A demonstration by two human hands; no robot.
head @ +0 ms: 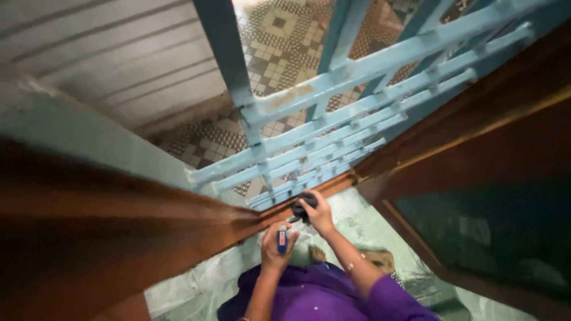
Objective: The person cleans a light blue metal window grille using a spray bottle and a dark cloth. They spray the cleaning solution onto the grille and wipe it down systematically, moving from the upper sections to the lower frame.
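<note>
Head view shows me the right hand closed on a dark brush at the brown door frame, the left hand gripping a small blue-red object; I think the brush may slip and smear the blue grille.

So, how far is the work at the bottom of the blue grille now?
Nothing looks finished yet. In hand: the right hand presses a dark round tool to the brown wooden frame below the blue grille, while the left hand holds a small blue and red object. How much remains cannot be told.
</note>
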